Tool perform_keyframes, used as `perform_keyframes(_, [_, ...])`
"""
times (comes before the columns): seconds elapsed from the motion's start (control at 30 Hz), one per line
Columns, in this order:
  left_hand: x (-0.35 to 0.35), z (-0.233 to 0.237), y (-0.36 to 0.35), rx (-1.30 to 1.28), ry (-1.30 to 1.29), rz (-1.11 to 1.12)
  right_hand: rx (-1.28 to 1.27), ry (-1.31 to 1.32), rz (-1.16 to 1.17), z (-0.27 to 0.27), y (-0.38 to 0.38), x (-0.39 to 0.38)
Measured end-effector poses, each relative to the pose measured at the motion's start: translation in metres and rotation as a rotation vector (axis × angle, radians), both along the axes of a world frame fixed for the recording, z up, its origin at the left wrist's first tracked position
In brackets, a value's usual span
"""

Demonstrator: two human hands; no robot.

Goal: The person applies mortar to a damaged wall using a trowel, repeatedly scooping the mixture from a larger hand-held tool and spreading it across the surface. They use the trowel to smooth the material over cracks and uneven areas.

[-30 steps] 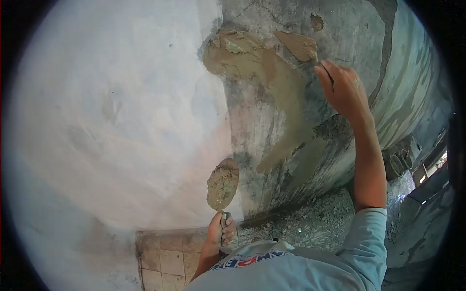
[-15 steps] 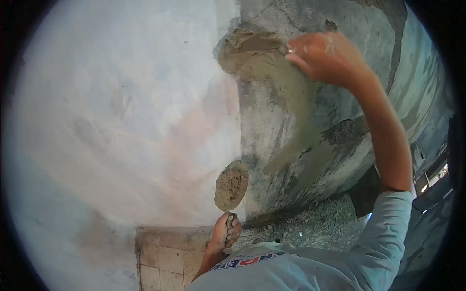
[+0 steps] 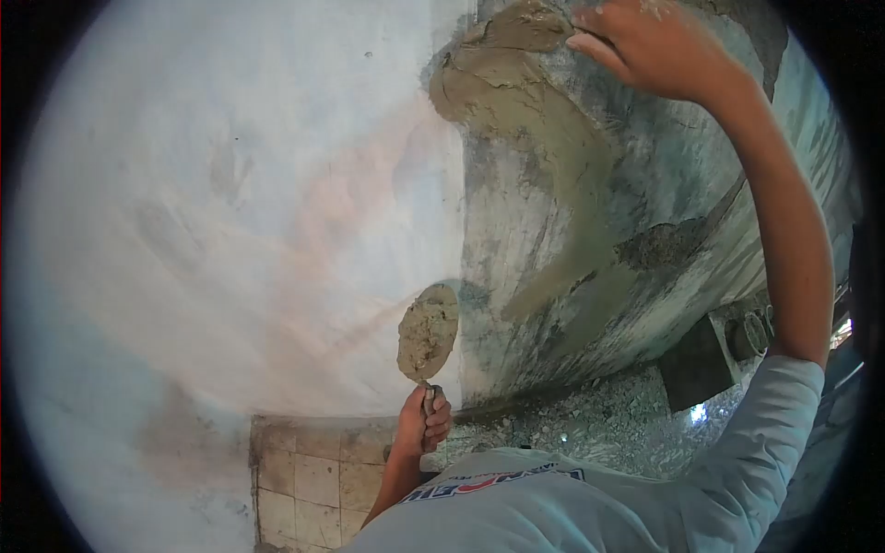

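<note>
My left hand (image 3: 419, 424), low and near my body, is wrapped round the handle of a trowel (image 3: 428, 396). A heap of grey-brown mortar (image 3: 429, 332) covers its oval blade. High on the wall (image 3: 516, 198), my right hand (image 3: 645, 46) is closed on a second trowel (image 3: 525, 28), its blade smeared with mortar and lying against the wall; its handle is mostly hidden in the fingers. Below that blade, a wet mortar patch (image 3: 498, 88) spreads over the bare grey surface and curves down in a thinner smear.
To the left the wall is pale and painted (image 3: 230, 230). Floor tiles (image 3: 318, 479) show at the bottom, with crumbled rubble (image 3: 599, 419) along the wall's foot. A dark block-like object (image 3: 698, 364) stands at the lower right. A rough broken patch (image 3: 659, 244) marks the wall.
My right hand and its trowel have moved up the wall, past the upper part of the mortar patch. The left trowel has shifted slightly up and left, still loaded. The view has shifted a little.
</note>
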State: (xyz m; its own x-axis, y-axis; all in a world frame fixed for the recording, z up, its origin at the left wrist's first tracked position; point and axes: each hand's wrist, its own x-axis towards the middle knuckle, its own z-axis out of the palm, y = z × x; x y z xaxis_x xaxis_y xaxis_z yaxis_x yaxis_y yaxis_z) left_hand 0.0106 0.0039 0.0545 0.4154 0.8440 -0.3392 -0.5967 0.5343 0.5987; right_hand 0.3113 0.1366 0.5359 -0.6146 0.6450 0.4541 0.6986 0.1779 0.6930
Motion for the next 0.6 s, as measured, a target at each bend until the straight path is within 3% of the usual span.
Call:
perform_keyframes(0.2, [-0.002,0.001,-0.006,-0.017,0.038,-0.012,0.141,0.247,0.088,-0.040,0.006,0.034])
perform_keyframes(0.3, [-0.006,-0.007,-0.007,-0.035,-0.001,-0.023,0.194,0.268,0.249,-0.054,0.012,0.058])
perform_keyframes(0.4, [-0.009,-0.013,-0.006,-0.051,0.010,-0.022,-0.160,0.387,0.242,-0.065,0.009,0.046])
perform_keyframes(0.5, [-0.007,-0.013,-0.003,-0.070,-0.007,-0.033,-0.094,0.361,0.287,-0.084,0.024,0.033])
perform_keyframes(0.6, [-0.006,-0.011,-0.001,-0.022,0.015,-0.056,-0.218,0.307,0.160,-0.086,0.034,0.012])
